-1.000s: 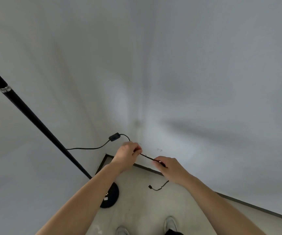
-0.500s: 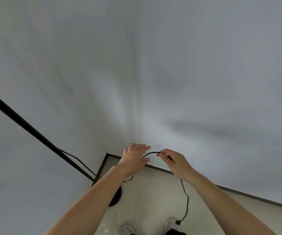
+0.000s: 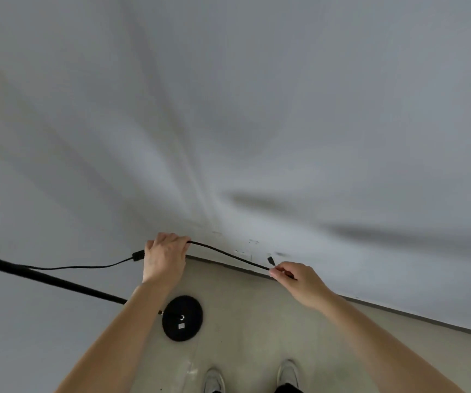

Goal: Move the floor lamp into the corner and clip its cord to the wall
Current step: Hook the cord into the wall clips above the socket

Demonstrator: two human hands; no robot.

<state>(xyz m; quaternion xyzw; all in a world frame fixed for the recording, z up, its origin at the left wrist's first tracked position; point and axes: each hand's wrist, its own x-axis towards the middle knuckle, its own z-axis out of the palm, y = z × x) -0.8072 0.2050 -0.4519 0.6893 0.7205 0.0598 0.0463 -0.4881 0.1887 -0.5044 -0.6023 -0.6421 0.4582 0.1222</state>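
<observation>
Both hands hold the cord [image 3: 226, 252] taut just in front of the wall [image 3: 299, 165], near the corner: the left hand [image 3: 164, 258] is curled closed around it beside the inline switch [image 3: 138, 255], the right hand [image 3: 299, 279] pinches it between thumb and fingertips. Its long axis runs along the wall's foot, sloping down from left hand to right. Toward the left wall stands the lamp's round base [image 3: 182, 318], its pole [image 3: 50, 279] rising leftward; the right hand seems nearer the faint marks on the wall, though no clip is clearly visible.
</observation>
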